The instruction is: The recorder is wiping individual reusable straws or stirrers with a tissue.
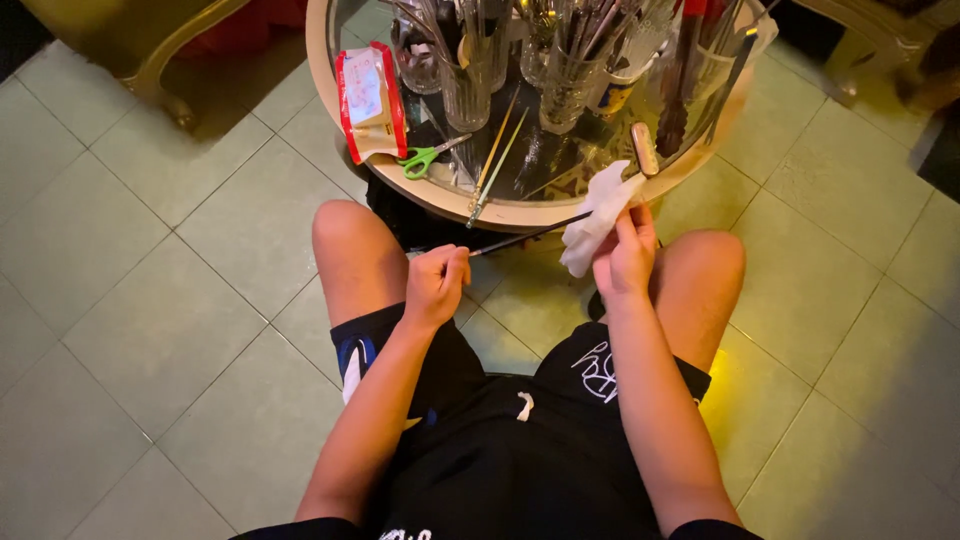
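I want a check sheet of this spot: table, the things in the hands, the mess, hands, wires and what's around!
Surface: round glass table, crowded.
Job's things: thin brush in left hand; white wipe around its tip, in right hand.
Clutter: green scissors, wipe pack, two sticks, glasses of tools.
Hands: both closed on their things.
Cables: nothing seen.
Surroundings: green tiled floor, chair leg.

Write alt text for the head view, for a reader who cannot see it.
A seated person's left hand holds a thin dark stick while the right hand wraps a white tissue around its far end, beside a round glass table with green scissors.
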